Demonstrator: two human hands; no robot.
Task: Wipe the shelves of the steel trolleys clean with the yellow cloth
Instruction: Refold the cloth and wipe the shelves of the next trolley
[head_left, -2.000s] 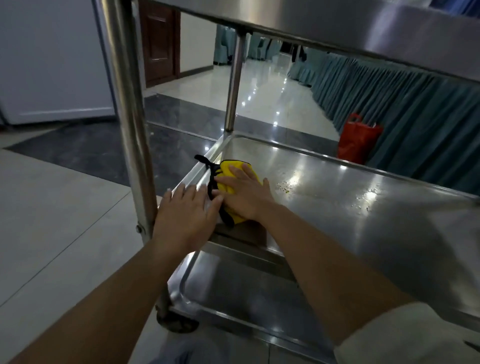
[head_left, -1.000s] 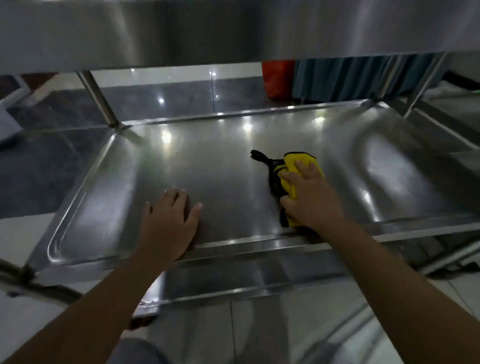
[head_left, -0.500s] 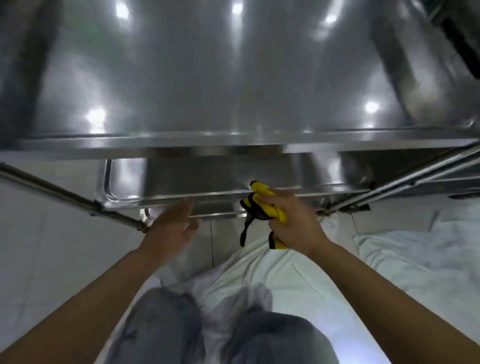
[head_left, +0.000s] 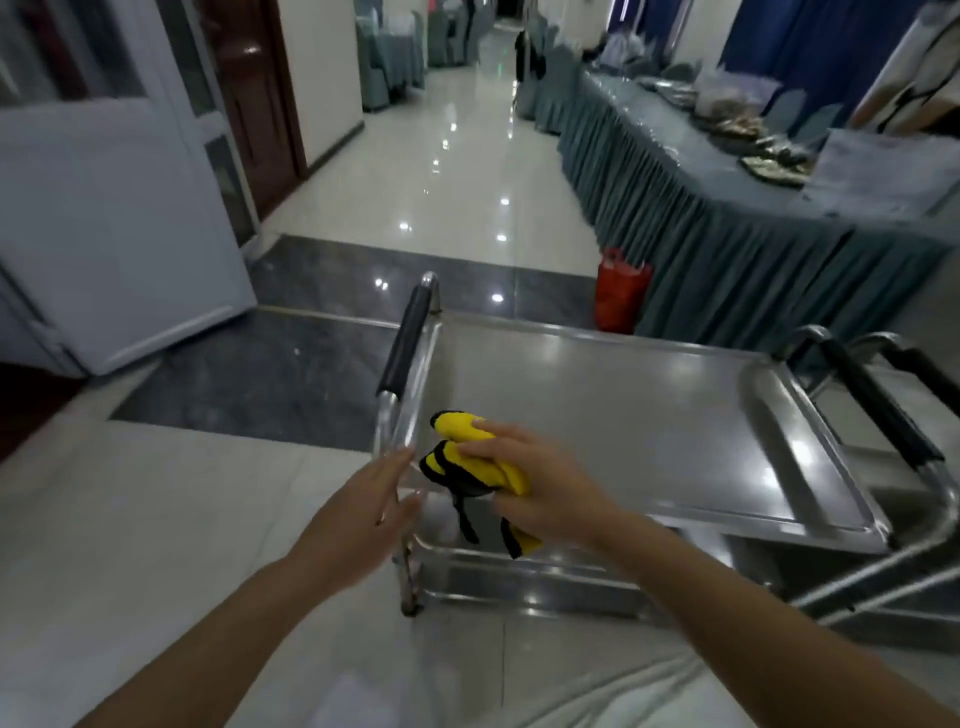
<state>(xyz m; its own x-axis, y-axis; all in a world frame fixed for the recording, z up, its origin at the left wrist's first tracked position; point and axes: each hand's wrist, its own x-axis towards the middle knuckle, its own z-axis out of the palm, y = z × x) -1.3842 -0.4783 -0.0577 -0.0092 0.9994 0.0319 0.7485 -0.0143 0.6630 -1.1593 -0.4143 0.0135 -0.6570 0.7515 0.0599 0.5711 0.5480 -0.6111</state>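
A steel trolley stands in front of me, its top shelf (head_left: 623, 405) seen from above. My right hand (head_left: 540, 483) grips the bunched yellow cloth (head_left: 467, 457) with black trim over the shelf's near left corner; loose ends of the cloth hang past the front rim. My left hand (head_left: 363, 514) is open, fingers spread, just left of the trolley's corner post (head_left: 387, 431), holding nothing. A black-sleeved handle (head_left: 408, 338) runs along the shelf's left side. A lower shelf (head_left: 519, 571) shows beneath the front rim.
A second trolley's black handles (head_left: 878, 410) stand close on the right. An orange bag (head_left: 621, 296) sits on the floor beyond, against a long skirted table (head_left: 727, 234). A white door panel (head_left: 104, 208) leans at left. Glossy tiled corridor runs ahead.
I have risen from under the trolley: earlier the cloth was on the middle shelf with my left hand flat beside it; now both hands are above the top shelf's corner, the cloth lifted.
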